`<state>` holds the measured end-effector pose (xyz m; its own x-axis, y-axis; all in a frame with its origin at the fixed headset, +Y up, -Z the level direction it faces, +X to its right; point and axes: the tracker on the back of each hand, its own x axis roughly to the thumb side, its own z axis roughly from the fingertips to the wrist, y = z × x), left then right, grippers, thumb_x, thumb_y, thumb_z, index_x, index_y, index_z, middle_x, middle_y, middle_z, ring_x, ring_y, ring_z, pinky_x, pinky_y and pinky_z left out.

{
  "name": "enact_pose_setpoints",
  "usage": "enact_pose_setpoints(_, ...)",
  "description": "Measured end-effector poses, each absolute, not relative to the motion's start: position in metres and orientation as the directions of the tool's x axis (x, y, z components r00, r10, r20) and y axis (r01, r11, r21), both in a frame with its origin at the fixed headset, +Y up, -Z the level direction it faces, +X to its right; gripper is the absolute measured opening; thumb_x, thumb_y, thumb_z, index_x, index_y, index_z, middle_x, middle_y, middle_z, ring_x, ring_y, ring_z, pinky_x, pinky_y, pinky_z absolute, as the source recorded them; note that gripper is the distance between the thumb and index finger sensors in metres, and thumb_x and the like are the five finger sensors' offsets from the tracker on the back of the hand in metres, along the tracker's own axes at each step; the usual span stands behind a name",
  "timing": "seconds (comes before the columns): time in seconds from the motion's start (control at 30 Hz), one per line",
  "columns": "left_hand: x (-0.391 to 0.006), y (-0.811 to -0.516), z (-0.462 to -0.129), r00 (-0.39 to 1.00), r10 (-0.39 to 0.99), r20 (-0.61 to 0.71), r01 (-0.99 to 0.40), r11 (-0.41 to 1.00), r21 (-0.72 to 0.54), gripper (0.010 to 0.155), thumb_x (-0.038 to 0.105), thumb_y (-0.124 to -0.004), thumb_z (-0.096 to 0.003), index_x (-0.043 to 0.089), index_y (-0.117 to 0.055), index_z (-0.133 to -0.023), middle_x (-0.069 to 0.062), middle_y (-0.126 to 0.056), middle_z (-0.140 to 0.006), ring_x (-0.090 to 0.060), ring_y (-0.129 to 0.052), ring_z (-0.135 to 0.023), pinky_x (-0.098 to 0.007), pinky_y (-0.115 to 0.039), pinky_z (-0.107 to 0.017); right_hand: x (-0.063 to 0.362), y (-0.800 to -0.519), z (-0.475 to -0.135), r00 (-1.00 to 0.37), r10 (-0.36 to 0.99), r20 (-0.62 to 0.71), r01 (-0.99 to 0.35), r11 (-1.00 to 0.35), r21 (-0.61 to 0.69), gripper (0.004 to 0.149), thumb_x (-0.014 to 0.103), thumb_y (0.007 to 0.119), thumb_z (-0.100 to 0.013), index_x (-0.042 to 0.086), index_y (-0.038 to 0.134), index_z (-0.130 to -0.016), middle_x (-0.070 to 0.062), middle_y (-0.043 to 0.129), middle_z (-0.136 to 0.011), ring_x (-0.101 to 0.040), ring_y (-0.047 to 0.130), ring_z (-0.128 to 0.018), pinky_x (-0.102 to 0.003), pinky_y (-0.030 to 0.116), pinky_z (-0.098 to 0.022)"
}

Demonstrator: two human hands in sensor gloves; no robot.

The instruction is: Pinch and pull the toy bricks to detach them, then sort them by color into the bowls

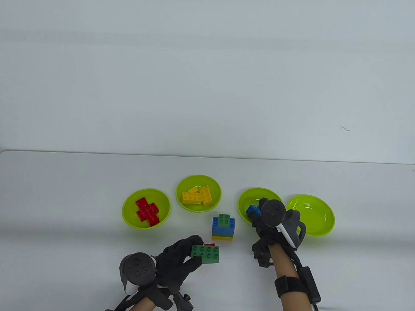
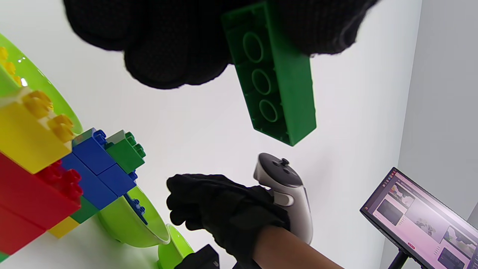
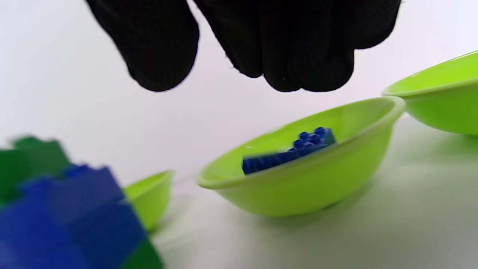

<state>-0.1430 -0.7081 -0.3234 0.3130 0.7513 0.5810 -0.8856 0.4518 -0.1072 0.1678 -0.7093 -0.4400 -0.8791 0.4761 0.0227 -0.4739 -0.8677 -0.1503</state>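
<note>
My left hand (image 1: 190, 253) pinches a green 2x4 brick (image 1: 206, 254) just above the table's front; the left wrist view shows its hollow underside (image 2: 278, 86) under my fingers (image 2: 168, 56). A red brick (image 1: 210, 245) peeks out behind it. A stack (image 1: 223, 227) of green, blue, green and yellow bricks stands in the middle. My right hand (image 1: 259, 217) hovers at the near rim of the blue bowl (image 1: 250, 196), fingers (image 3: 295, 56) hanging loose and holding nothing. A blue brick (image 3: 287, 153) lies in that bowl.
Four lime bowls stand in a row: one with red bricks (image 1: 130, 221), one with yellow bricks (image 1: 181, 187), the blue one, and an empty one (image 1: 314, 217) at far right. A laptop screen (image 2: 422, 220) is off to the side.
</note>
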Motion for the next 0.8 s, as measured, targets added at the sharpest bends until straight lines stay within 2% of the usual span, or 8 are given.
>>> enact_pose_setpoints(0.1, -0.142, -0.708, -0.324, 0.306, 0.755, 0.579, -0.888, 0.446, -0.113, 0.066, 0.041, -0.072, -0.0478, -0.001, -0.065, -0.098, -0.027, -0.081, -0.087, -0.039, -0.087, -0.074, -0.055, -0.071, -0.058, 0.169, -0.696, -0.42, -0.822, 0.558, 0.116, -0.569, -0.811, -0.134, 0.067, 0.039, 0.08, -0.051, 0.001, 0.063, -0.104, -0.027, 0.072, -0.099, -0.045, 0.079, -0.084, -0.059, 0.056, -0.07)
enact_pose_setpoints(0.23, -0.142, -0.709, -0.323, 0.3, 0.759, 0.578, -0.889, 0.441, -0.118, 0.066, 0.041, -0.072, -0.0478, -0.001, -0.065, -0.098, -0.027, -0.08, -0.087, -0.039, -0.087, -0.074, -0.055, -0.071, -0.058, 0.162, -0.677, -0.379, -0.666, 0.681, 0.304, -0.73, -0.679, -0.078, 0.069, 0.041, 0.079, -0.051, 0.001, 0.062, -0.104, -0.027, 0.071, -0.101, -0.046, 0.078, -0.085, -0.059, 0.055, -0.07)
enact_pose_setpoints(0.3, -0.141, -0.709, -0.323, 0.3, 0.758, 0.579, -0.889, 0.442, -0.118, 0.066, 0.041, -0.072, -0.0477, -0.001, -0.065, -0.098, -0.027, -0.08, -0.087, -0.039, -0.087, -0.075, -0.054, -0.071, -0.058, 0.157, -0.672, -0.362, -0.608, 0.697, 0.38, -0.765, -0.642, -0.046, 0.068, 0.041, 0.079, -0.051, 0.0, 0.064, -0.104, -0.028, 0.073, -0.099, -0.046, 0.079, -0.083, -0.059, 0.056, -0.07)
enact_pose_setpoints(0.6, -0.135, -0.709, -0.319, 0.277, 0.757, 0.592, -0.886, 0.44, -0.148, 0.066, 0.042, -0.072, -0.0478, -0.001, -0.065, -0.098, -0.026, -0.08, -0.088, -0.039, -0.087, -0.075, -0.054, -0.071, -0.058, 0.132, -0.67, -0.318, -0.462, 0.729, 0.504, -0.785, -0.601, 0.15, 0.07, 0.044, 0.079, -0.051, 0.001, 0.064, -0.104, -0.028, 0.073, -0.099, -0.046, 0.079, -0.083, -0.059, 0.056, -0.07)
enact_pose_setpoints(0.8, -0.131, -0.708, -0.316, 0.266, 0.752, 0.603, -0.885, 0.438, -0.156, 0.066, 0.042, -0.072, -0.0477, 0.0, -0.065, -0.098, -0.026, -0.08, -0.088, -0.039, -0.087, -0.075, -0.054, -0.071, -0.058, 0.12, -0.67, -0.306, -0.48, 0.681, 0.553, -0.75, -0.646, 0.143, 0.067, 0.042, 0.08, -0.05, 0.002, 0.066, -0.103, -0.026, 0.076, -0.097, -0.044, 0.082, -0.08, -0.059, 0.058, -0.068)
